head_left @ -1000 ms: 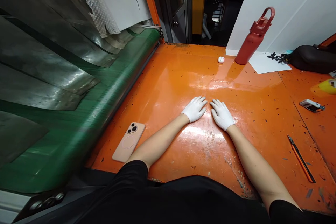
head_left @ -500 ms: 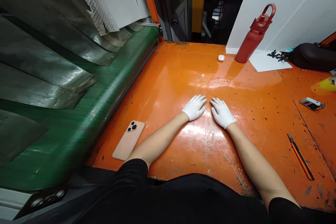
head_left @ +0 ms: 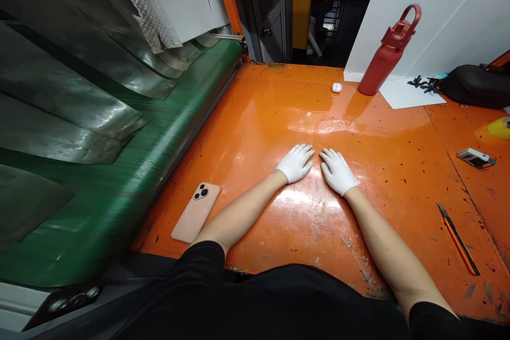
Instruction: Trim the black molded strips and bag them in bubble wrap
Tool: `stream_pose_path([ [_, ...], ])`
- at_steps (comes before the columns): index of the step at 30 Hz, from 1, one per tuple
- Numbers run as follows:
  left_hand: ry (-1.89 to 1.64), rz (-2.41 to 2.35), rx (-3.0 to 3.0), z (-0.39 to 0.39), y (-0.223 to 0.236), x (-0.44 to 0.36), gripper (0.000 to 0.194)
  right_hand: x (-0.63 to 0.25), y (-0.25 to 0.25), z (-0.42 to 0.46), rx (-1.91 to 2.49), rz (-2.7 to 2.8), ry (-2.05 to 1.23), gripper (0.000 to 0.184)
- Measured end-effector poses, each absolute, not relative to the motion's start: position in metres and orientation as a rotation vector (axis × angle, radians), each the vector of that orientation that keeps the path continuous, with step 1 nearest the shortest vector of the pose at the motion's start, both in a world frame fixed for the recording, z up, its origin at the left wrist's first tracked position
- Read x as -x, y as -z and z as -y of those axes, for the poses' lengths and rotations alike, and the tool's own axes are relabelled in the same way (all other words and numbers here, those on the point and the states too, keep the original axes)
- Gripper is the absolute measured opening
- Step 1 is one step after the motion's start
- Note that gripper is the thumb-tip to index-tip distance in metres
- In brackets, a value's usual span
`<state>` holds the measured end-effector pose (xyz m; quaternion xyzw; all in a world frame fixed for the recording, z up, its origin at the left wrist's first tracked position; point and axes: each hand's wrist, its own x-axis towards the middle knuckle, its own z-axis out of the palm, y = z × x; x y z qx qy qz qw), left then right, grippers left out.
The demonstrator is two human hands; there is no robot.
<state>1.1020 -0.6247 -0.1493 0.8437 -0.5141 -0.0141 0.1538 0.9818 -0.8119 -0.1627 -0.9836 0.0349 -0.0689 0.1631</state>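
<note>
Both of my hands wear white gloves and rest palm down on the orange tabletop [head_left: 255, 133]. My left hand [head_left: 296, 163] lies flat with its fingers pointing away from me, holding nothing. A short gap separates it from my right hand [head_left: 337, 171], which also lies flat and holds nothing. Beside my left forearm is a pinkish phone [head_left: 196, 213], its camera side facing up. An orange and black craft knife [head_left: 458, 239] lies to the right of my right forearm.
A green conveyor belt [head_left: 167, 133] runs along the left, under hanging grey flaps [head_left: 79, 117]. Toward the back stand a red bottle [head_left: 383, 58] and a small white case [head_left: 337, 87]. Right of them are white paper [head_left: 406, 96], a black case [head_left: 476, 86] and a small white device [head_left: 475, 157].
My hands stay in the same place on the tabletop. The whole view shifts very slightly.
</note>
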Motion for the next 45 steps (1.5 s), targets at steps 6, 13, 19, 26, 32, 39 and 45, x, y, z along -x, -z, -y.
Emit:
stream_pose_path([
  [6, 0.052, 1.469, -2.417, 0.625, 0.15, -1.102, 0.053, -0.981, 0.163, 0.812, 2.801, -0.097, 0.207, 0.055],
  [13, 0.023, 1.491, -2.408, 0.624, 0.152, -1.103, 0.053, -0.98, 0.161, 0.811, 2.786, -0.108, 0.186, 0.056],
  [19, 0.036, 1.477, -2.417, 0.624, 0.152, -1.103, 0.052, -0.981, 0.164, 0.812, 2.779, -0.103, 0.199, 0.056],
  [26, 0.067, 1.456, -2.416, 0.624, 0.151, -1.102, 0.052, -0.981, 0.165, 0.811, 2.765, -0.109, 0.212, 0.055],
  [32, 0.07, 1.468, -2.419, 0.624, 0.152, -1.103, 0.051, -0.981, 0.159, 0.808, 2.782, -0.128, 0.187, 0.054],
  [39, 0.078, 1.47, -2.406, 0.623, 0.155, -1.104, 0.053, -0.981, 0.156, 0.804, 2.798, -0.133, 0.171, 0.054],
  [45, 0.055, 1.461, -2.435, 0.624, 0.154, -1.101, 0.051, -0.98, 0.154, 0.799, 2.81, -0.168, 0.119, 0.054],
])
